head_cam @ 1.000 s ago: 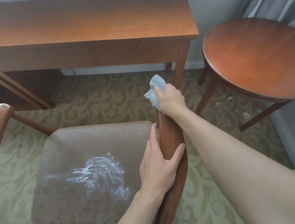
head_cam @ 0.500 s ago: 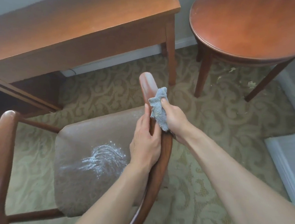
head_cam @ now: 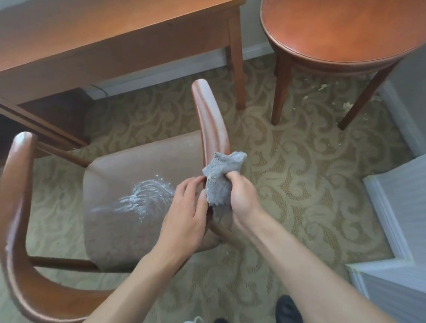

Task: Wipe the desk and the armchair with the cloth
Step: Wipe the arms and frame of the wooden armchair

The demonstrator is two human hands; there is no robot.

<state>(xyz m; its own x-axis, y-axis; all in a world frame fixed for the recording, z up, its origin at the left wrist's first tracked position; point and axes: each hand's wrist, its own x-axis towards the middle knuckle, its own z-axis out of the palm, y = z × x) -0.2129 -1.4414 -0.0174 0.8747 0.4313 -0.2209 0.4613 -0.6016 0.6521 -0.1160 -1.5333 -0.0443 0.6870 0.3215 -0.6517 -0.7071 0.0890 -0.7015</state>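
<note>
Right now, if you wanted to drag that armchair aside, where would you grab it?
Probably the free left armrest, gripped from above near its rounded front end: it is a narrow curved rail a hand can wrap. The other armrest is busy with the cloth.

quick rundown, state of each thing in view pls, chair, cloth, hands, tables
cloth: bunched, pressed on the right armrest
right hand: gripping the cloth
left hand: open, steadying the armrest
right armrest: front part bare
seat: smeared with white powder
left armrest: untouched
desk: top bare
round table: top bare
</note>
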